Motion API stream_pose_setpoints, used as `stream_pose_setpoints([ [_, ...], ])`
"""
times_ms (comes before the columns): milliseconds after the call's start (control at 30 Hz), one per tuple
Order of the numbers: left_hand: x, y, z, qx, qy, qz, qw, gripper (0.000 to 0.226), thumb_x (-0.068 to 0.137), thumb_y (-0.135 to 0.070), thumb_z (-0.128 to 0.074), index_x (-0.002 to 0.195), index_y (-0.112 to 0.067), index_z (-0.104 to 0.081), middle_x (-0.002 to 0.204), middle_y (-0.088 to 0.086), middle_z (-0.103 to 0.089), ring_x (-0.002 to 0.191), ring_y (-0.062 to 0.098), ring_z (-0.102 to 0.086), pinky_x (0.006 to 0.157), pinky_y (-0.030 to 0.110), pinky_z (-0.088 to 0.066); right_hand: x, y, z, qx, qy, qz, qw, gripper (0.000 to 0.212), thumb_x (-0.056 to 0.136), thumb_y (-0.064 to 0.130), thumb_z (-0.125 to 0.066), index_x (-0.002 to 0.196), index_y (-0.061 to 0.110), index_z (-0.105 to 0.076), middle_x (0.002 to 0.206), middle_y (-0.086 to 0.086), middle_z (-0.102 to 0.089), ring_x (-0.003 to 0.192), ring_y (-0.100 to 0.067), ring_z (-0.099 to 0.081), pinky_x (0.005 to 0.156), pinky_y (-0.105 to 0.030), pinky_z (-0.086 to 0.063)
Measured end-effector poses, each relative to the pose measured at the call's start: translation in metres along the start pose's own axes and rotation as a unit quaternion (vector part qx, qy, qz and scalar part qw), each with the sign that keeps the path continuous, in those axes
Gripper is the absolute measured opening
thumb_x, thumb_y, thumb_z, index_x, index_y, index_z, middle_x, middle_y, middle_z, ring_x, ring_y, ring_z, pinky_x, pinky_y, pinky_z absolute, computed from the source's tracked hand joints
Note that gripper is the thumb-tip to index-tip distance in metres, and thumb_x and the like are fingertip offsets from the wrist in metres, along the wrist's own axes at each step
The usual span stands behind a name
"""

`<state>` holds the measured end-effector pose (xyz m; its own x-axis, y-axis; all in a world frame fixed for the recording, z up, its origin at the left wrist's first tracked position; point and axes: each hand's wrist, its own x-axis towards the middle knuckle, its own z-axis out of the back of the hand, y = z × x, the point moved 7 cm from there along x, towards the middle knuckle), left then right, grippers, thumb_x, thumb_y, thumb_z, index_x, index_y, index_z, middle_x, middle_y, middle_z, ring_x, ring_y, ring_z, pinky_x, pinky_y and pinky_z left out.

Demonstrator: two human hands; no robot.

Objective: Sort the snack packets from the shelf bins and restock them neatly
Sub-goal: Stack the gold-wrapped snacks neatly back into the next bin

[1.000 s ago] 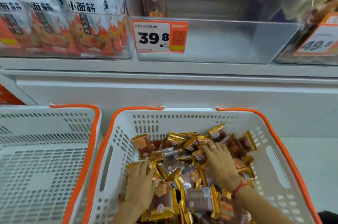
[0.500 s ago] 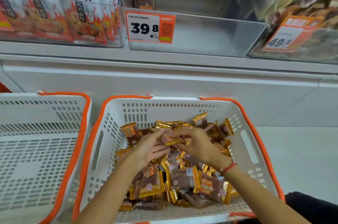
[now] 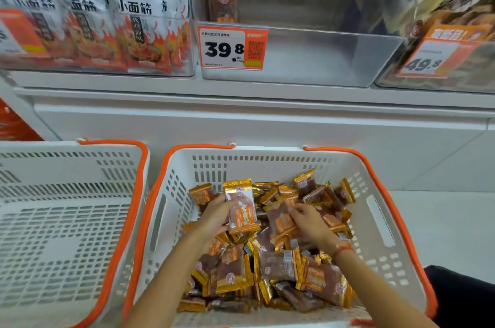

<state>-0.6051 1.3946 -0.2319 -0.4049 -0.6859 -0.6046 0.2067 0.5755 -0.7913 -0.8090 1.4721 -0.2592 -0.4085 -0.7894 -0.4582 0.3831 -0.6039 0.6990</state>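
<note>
Snack packets (image 3: 270, 258) heaped in basket (image 3: 380, 220); neighbouring basket (image 3: 67, 193) bare.

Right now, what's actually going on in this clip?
A person is sorting snack packets in a white basket on the floor below a shop shelf. The left hand holds one gold-edged packet upright above the pile; the right hand grips another packet lying on the heap. The clear bin tagged 39.8 above holds only a few packets at its left side.
</note>
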Motion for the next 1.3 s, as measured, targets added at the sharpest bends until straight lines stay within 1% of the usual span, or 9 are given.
stream_pose_setpoints([
  [100,0.000,-0.007,0.001,0.005,-0.019,0.002,1.000,0.014,0.100,-0.014,-0.048,0.103,-0.024,-0.057,0.110,0.008,-0.060,0.095,0.020,-0.057,0.078,0.031,-0.046,-0.010,0.038,0.003,0.303,0.072,-0.004,0.950,0.021,0.100,0.022,-0.049,0.105,0.011,-0.066,0.087,-0.002,-0.068,0.074,-0.007,-0.064,0.067,-0.020,-0.049],
  [233,-0.005,-0.018,-0.011,-0.026,-0.014,-0.010,1.000,0.036,0.104,-0.025,-0.039,0.139,-0.016,-0.042,0.137,0.008,-0.046,0.117,0.024,-0.053,0.091,0.033,-0.044,-0.032,0.082,-0.005,0.384,0.130,0.046,0.913,0.024,0.101,0.017,-0.047,0.113,0.012,-0.066,0.093,-0.002,-0.075,0.083,-0.014,-0.071,0.067,-0.022,-0.055],
  [467,-0.008,-0.014,-0.027,0.084,-0.002,-0.032,0.996,0.075,0.096,-0.058,-0.036,0.155,-0.027,-0.004,0.161,-0.004,-0.007,0.148,0.022,-0.011,0.117,0.046,-0.017,-0.038,0.095,-0.003,0.205,0.000,0.165,0.965,0.015,0.093,0.019,-0.061,0.103,0.025,-0.072,0.086,-0.018,-0.071,0.077,-0.022,-0.066,0.060,-0.019,-0.050],
  [600,-0.008,-0.014,-0.021,0.035,0.050,-0.066,0.996,0.017,0.102,-0.032,-0.044,0.118,-0.036,-0.049,0.126,-0.008,-0.049,0.121,0.016,-0.048,0.101,0.039,-0.040,-0.038,0.102,0.007,0.132,-0.018,0.223,0.966,0.019,0.089,0.019,-0.067,0.108,0.019,-0.071,0.083,-0.004,-0.074,0.066,-0.004,-0.065,0.063,-0.016,-0.051],
  [733,0.006,-0.005,0.003,0.038,-0.059,-0.061,0.996,0.041,0.102,-0.029,-0.045,0.140,-0.013,-0.041,0.092,0.005,-0.061,0.088,0.019,-0.059,0.101,0.049,-0.046,-0.027,0.072,0.001,-0.057,-0.115,0.235,0.964,0.015,0.089,0.029,-0.068,0.103,0.023,-0.069,0.089,0.006,-0.068,0.077,-0.007,-0.061,0.063,-0.019,-0.050],
  [833,0.016,0.000,0.019,-0.043,-0.101,-0.029,0.994,0.026,0.101,-0.020,-0.047,0.124,-0.008,-0.049,0.100,0.012,-0.064,0.091,0.025,-0.061,0.089,0.041,-0.048,-0.021,0.017,-0.047,-0.405,0.081,0.224,0.883,0.031,0.086,0.034,-0.067,0.113,0.021,-0.060,0.118,-0.002,-0.057,0.111,-0.019,-0.053,0.086,-0.034,-0.048],
  [933,0.015,0.001,0.019,-0.074,-0.091,-0.009,0.993,0.010,0.101,-0.016,-0.046,0.098,-0.013,-0.055,0.088,0.007,-0.063,0.078,0.019,-0.060,0.069,0.030,-0.047,-0.029,-0.025,-0.072,-0.489,0.190,0.177,0.833,0.068,0.079,0.038,-0.073,0.135,0.015,-0.041,0.133,-0.007,-0.045,0.125,-0.025,-0.042,0.101,-0.038,-0.037],
  [1167,0.012,0.003,0.023,-0.024,-0.073,-0.002,0.997,0.018,0.102,-0.019,-0.040,0.096,-0.013,-0.056,0.083,0.006,-0.064,0.073,0.016,-0.059,0.071,0.028,-0.044,-0.004,0.008,-0.022,0.001,0.184,0.004,0.983,0.031,0.103,0.030,-0.041,0.124,0.012,-0.054,0.104,-0.001,-0.063,0.090,-0.010,-0.062,0.079,-0.016,-0.050],
  [1300,0.012,0.002,0.025,0.006,-0.079,-0.012,0.997,0.024,0.101,-0.021,-0.044,0.119,-0.007,-0.054,0.073,0.007,-0.058,0.068,0.018,-0.057,0.075,0.033,-0.046,-0.010,0.051,-0.001,0.280,0.188,-0.028,0.941,0.029,0.102,0.030,-0.043,0.110,0.011,-0.064,0.102,-0.011,-0.070,0.096,-0.020,-0.067,0.087,-0.031,-0.054],
])
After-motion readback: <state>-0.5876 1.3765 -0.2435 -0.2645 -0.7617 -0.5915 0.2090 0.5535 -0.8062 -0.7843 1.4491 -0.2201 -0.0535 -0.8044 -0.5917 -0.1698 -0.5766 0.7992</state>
